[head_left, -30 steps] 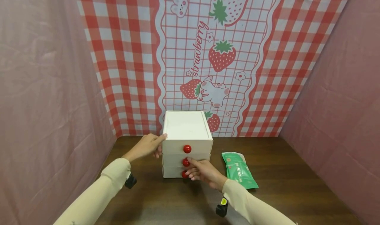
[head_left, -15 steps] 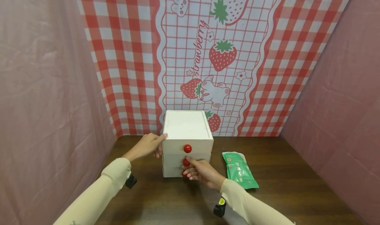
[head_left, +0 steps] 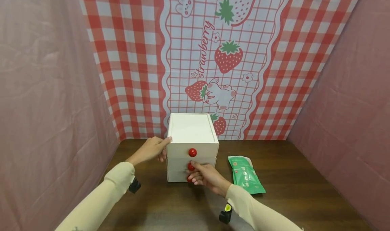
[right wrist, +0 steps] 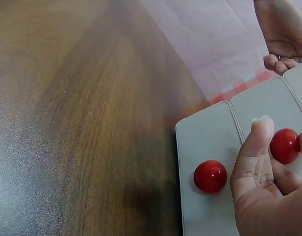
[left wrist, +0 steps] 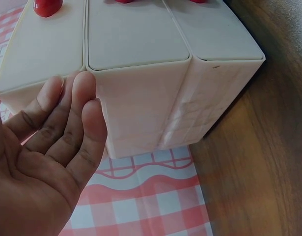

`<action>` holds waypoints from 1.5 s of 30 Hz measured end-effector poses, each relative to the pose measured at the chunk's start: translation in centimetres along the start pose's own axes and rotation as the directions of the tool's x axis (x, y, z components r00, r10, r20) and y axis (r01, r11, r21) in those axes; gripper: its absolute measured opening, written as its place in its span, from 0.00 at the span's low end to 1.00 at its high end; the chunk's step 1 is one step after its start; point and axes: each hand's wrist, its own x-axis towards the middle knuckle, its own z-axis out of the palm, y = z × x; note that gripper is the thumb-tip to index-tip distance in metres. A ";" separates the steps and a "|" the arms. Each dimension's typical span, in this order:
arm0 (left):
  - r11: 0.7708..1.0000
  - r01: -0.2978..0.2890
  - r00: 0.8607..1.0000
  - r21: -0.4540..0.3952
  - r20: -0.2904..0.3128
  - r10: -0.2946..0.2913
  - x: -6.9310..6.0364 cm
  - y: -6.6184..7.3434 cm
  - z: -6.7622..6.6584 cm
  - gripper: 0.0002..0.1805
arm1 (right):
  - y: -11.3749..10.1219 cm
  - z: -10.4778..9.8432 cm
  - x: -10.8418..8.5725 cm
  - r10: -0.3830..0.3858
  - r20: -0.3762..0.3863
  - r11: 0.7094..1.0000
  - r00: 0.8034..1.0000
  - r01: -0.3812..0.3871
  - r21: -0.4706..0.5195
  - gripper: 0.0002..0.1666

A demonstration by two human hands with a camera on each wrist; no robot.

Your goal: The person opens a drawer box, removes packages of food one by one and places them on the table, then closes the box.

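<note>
The grip of the right hand [head_left: 212,179] is clamped in a thumb-and-finger pinch. On the desk [head_left: 298,190], the white drawer cabinet [head_left: 192,128] stands at lower centre, the left hand [head_left: 150,150] resting relaxed fingers against its left side, with the green packet [head_left: 245,177] at lower right and the pinched middle red knob [right wrist: 285,146] just below centre. The right hand has just shifted slightly left, yet all the drawers [head_left: 177,151] look closed, so nothing seems drawn out; against the nearer earlier frame, nothing plainly differs.
</note>
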 end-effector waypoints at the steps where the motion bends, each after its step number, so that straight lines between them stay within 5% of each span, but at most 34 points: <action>1: 1.000 0.000 1.000 -0.001 0.000 0.000 0.0 0.0 0.0 0.39 | 0.0 0.0 0.0 0.000 -0.002 1.000 1.000 0.000 -0.001 0.39; 45: 1.000 0.025 1.000 -0.011 0.008 -0.025 0.0 0.2 0.1 0.40 | 0.7 0.6 -2.4 -0.008 0.032 0.997 0.999 0.011 -0.082 0.41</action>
